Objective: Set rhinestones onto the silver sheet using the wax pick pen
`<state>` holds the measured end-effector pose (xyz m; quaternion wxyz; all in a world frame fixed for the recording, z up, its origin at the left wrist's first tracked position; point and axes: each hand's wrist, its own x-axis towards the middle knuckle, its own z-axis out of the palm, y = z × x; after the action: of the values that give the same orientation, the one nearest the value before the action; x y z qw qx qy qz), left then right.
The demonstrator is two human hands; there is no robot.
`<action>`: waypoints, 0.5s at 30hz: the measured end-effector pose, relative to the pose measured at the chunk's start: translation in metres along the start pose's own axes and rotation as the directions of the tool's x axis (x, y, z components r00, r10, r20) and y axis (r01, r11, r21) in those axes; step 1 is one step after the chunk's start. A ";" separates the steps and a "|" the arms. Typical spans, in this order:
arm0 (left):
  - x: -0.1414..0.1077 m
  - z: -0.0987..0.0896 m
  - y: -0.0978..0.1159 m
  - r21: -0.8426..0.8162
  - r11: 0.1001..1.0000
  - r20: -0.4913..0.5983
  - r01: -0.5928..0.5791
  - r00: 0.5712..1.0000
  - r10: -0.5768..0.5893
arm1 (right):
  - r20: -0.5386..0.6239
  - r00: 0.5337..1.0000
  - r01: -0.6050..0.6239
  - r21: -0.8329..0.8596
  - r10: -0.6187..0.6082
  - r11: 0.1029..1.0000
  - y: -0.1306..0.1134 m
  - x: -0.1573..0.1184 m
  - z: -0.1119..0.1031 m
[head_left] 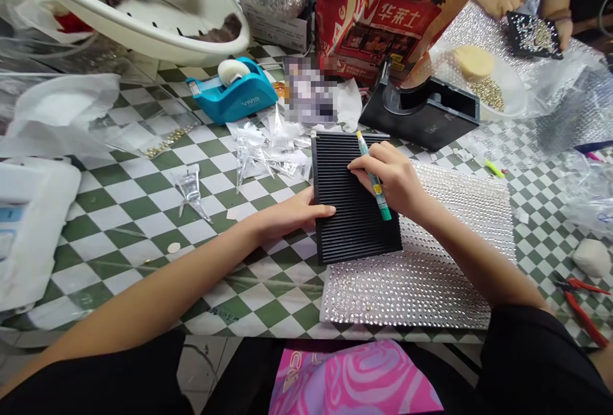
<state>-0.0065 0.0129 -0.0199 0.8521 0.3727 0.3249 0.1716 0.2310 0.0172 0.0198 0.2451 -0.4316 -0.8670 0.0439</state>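
Note:
My left hand (299,212) grips the left edge of a black ridged board (352,230), its thumb on top and the other fingers hidden underneath. Over the board's upper right, my right hand (390,175) is closed around a slim pen-like tool (380,196) with a yellow tip and a green end. Its fingertips rest at or just above the ridges; I cannot tell which. The board lies partly over a sheet covered in rows of shiny rhinestones (407,294).
Behind the board stand a blue tape dispenser (234,92), a black tape dispenser (426,112) and a red paper bag (383,19). Small clear bags (268,153) lie to the left. Red-handled pliers (582,309) rest at right. Another person's hand (565,32) holds a black stone-filled tray (532,35).

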 end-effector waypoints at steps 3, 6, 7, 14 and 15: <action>-0.001 0.001 0.000 -0.005 1.000 0.002 0.020 1.000 -0.020 | 0.019 1.000 -0.007 0.001 0.007 1.000 0.001 0.002 0.000; 0.000 0.000 -0.001 -0.011 1.000 0.014 0.018 1.000 -0.018 | 0.026 1.000 0.003 0.005 -0.003 1.000 0.002 0.003 -0.002; 0.000 -0.001 -0.002 -0.010 1.000 0.014 0.017 1.000 -0.017 | 0.029 1.000 0.005 0.006 -0.005 1.000 0.003 0.003 -0.003; 0.001 -0.004 -0.004 -0.014 1.000 0.032 0.020 0.999 -0.019 | 0.098 0.995 -0.036 0.020 0.034 0.999 0.000 0.004 -0.007; 0.001 -0.003 -0.004 -0.013 1.000 0.032 0.019 0.999 -0.018 | 0.103 0.994 -0.036 0.012 0.035 0.999 0.000 0.005 -0.007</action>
<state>-0.0082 0.0126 -0.0244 0.8612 0.3667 0.3134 0.1599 0.2316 0.0197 0.0281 0.2021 -0.4424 -0.8704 0.0762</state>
